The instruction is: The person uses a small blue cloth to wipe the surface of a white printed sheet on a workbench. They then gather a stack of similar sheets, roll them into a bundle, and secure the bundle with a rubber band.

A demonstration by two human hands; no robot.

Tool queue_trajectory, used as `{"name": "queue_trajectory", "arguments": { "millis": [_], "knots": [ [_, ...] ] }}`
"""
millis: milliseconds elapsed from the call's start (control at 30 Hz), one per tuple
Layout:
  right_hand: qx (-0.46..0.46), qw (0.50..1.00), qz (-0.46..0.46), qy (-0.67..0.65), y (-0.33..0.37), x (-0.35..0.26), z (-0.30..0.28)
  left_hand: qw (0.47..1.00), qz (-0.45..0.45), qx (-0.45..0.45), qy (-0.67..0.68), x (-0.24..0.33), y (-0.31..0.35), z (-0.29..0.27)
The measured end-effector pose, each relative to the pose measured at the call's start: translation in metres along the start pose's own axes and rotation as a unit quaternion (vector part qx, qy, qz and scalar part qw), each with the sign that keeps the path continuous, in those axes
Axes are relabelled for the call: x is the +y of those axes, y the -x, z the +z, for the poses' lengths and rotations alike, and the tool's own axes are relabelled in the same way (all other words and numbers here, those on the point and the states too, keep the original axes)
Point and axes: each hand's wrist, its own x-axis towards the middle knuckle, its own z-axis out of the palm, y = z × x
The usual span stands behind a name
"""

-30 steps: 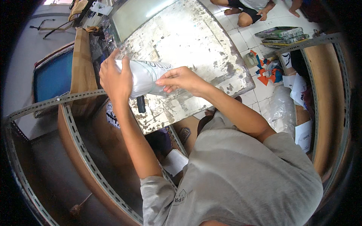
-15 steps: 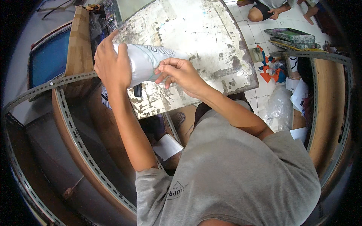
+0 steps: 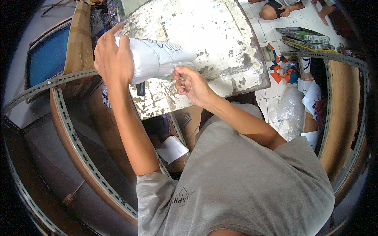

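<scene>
A rolled bundle of thin white sheets, perhaps plastic bags, with dark print on its upper side, lies tilted over the worn white tabletop. My left hand is wrapped round its left end, thumb on top. A thin pale band or string seems to cross the bundle's middle. Its layered edges show along the near side. Close to the near right edge, my right hand has thumb and forefinger pinched together, the other fingers curled. What they pinch is too small to make out. A small black object sits below the bundle.
Metal-framed shelving stands at the left, beside a cardboard box and a blue-panelled frame. Another shelf is at the right. Several stacked frames and coloured scraps lie on the tiled floor, near another person.
My right hand has drawn down and right, away from the bundle's middle to its near right edge. The bundle and left hand have shifted slightly left, and more layered edges show.
</scene>
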Motion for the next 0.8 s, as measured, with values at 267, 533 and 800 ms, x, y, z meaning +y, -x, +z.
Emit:
{"name": "queue_trajectory", "arguments": {
  "millis": [267,533,800],
  "knots": [
    [0.035,0.999,-0.008,0.008,-0.03,0.011,-0.03,1.0,-0.005,-0.006,0.018,0.004,0.001,0.0],
    [0.164,0.939,-0.166,0.253,0.012,-0.009,-0.011,1.0,-0.014,-0.006,0.025,0.004,0.003,0.0],
    [0.039,0.952,-0.159,0.26,0.009,-0.021,0.05,0.999,-0.013,0.002,0.031,0.002,0.002,0.004]
  ]
}}
